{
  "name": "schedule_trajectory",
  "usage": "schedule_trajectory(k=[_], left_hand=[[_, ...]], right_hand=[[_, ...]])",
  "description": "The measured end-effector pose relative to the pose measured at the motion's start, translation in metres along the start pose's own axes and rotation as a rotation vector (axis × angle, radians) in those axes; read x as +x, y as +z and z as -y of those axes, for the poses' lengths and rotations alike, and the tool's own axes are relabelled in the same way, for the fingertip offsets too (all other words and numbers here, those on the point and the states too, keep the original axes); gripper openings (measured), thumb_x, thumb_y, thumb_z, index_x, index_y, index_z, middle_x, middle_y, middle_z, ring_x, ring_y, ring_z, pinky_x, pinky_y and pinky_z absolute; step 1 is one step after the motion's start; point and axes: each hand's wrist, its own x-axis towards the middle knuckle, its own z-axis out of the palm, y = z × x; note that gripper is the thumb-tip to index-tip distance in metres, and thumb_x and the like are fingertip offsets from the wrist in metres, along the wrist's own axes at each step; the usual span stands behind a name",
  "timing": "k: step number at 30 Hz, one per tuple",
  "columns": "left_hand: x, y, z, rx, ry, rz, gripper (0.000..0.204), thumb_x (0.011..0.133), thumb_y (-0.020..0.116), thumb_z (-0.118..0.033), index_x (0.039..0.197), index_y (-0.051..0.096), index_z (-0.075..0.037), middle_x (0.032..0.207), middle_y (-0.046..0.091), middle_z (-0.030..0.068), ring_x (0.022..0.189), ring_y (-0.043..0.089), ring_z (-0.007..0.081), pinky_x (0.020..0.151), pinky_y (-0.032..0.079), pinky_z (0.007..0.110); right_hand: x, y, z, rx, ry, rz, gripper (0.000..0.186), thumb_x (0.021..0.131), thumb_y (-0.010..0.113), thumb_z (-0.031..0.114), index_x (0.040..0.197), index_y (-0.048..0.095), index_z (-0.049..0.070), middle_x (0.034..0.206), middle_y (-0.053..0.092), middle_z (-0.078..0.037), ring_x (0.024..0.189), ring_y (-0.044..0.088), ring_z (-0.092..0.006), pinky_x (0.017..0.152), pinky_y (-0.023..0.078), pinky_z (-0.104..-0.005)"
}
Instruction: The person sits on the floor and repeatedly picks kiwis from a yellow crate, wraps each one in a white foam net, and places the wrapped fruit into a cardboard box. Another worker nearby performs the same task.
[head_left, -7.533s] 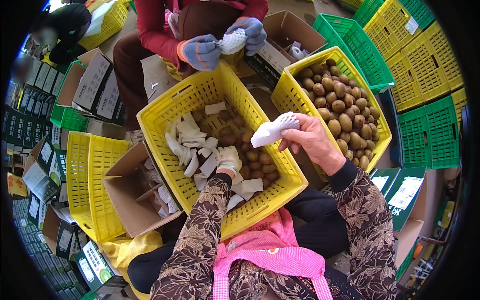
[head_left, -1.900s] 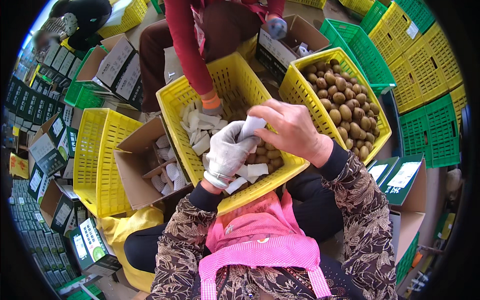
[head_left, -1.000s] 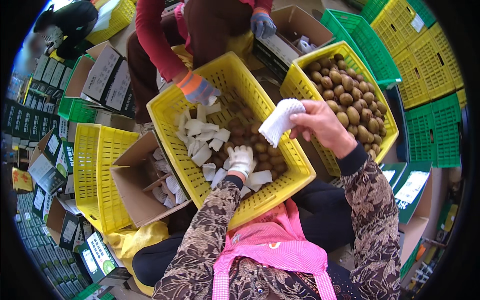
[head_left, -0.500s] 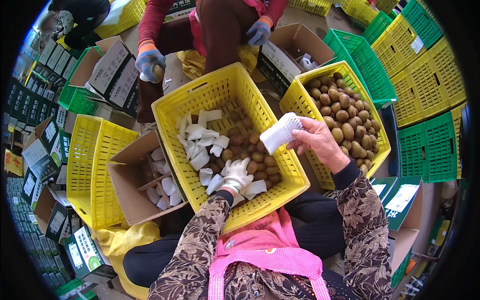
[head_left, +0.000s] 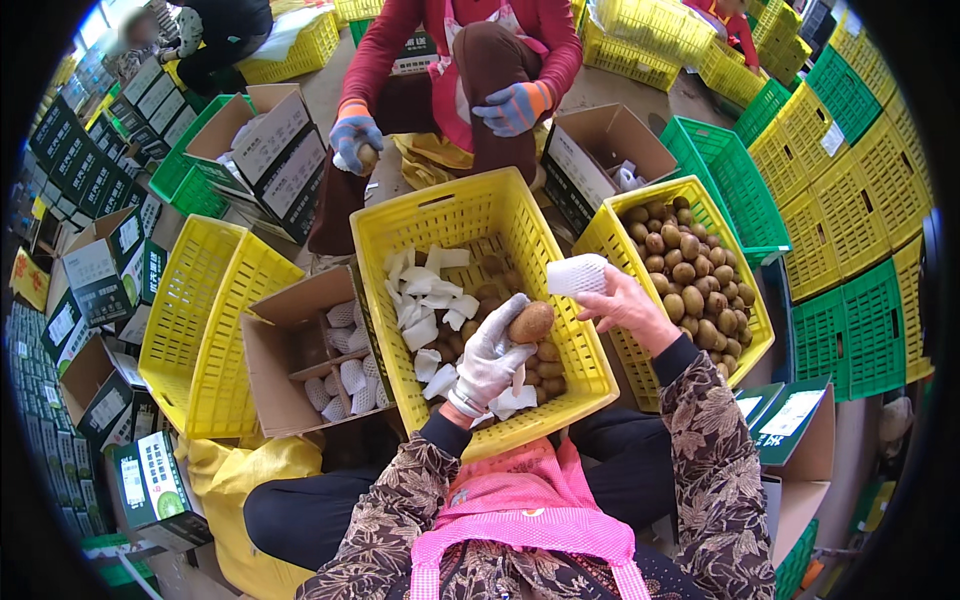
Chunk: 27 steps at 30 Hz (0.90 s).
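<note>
My left hand (head_left: 490,362), in a white glove, grips a brown kiwifruit (head_left: 531,322) above the middle yellow crate (head_left: 470,210). Bare and to the right of it, my right hand (head_left: 632,312) holds a white foam net sleeve (head_left: 577,275) between thumb and fingers, over the crate's right rim. A short gap parts the kiwifruit from the sleeve. Inside the crate lie flattened white foam sleeves (head_left: 425,300) on the left and loose kiwifruit on the right, partly hidden by my left hand and forearm.
To the right stands a yellow crate heaped with kiwifruit (head_left: 690,270). A cardboard box (head_left: 268,375) on the left holds sleeved fruit in compartments. Opposite sits a co-worker in striped gloves (head_left: 355,135), one hand holding a kiwifruit. Stacked crates (head_left: 850,200) line the right side.
My left hand has come up out of the crate with a kiwifruit in its fingers. The sleeve in my right hand now stands more open toward the fruit. The whole view has shifted slightly.
</note>
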Motion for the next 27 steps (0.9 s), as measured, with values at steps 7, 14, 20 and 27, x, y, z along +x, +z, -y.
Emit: schedule_trajectory(k=[7, 14, 20, 27], left_hand=[[0.0, 0.013, -0.014, 0.408, 0.304, 0.06, 0.063, 0.077, 0.068, 0.007, 0.135, 0.045, 0.0, 0.13, 0.053, 0.0121, 0.118, 0.053, 0.0217, 0.1, 0.042, 0.032], [-0.011, -0.045, 0.015, 1.245, 0.177, -0.128, 0.069, 0.074, 0.076, -0.04, 0.127, 0.053, -0.002, 0.128, 0.054, 0.0203, 0.116, 0.054, 0.0321, 0.098, 0.044, 0.037], [0.017, -0.042, 0.006, -0.403, -0.181, 0.128, 0.05, 0.095, 0.056, -0.024, 0.135, 0.043, 0.002, 0.132, 0.051, 0.0106, 0.12, 0.05, 0.0185, 0.103, 0.038, 0.032], [0.024, -0.023, -0.004, -0.706, -0.153, 0.316, 0.037, 0.085, 0.07, -0.018, 0.115, 0.058, 0.0, 0.107, 0.064, 0.0084, 0.095, 0.063, 0.0175, 0.086, 0.05, 0.032]], right_hand=[[-0.013, 0.043, 0.014, -0.075, -0.028, 0.231, 0.042, 0.081, 0.075, 0.02, 0.118, 0.059, 0.006, 0.086, 0.068, -0.003, 0.061, 0.063, -0.0079, 0.047, 0.047, -0.0195], [-0.01, 0.032, 0.022, 0.108, -0.003, 0.182, 0.037, 0.081, 0.075, 0.019, 0.11, 0.061, 0.001, 0.084, 0.068, -0.005, 0.057, 0.064, -0.0093, 0.044, 0.045, -0.0178], [-0.009, 0.033, 0.013, 0.341, 0.105, 0.425, 0.055, 0.078, 0.078, 0.031, 0.117, 0.055, 0.001, 0.086, 0.067, -0.009, 0.056, 0.065, -0.0128, 0.045, 0.048, -0.0191], [-0.014, 0.042, 0.029, 0.359, 0.059, 0.504, 0.052, 0.08, 0.076, 0.021, 0.121, 0.053, -0.002, 0.087, 0.068, -0.009, 0.058, 0.066, -0.0134, 0.046, 0.049, -0.0197]])
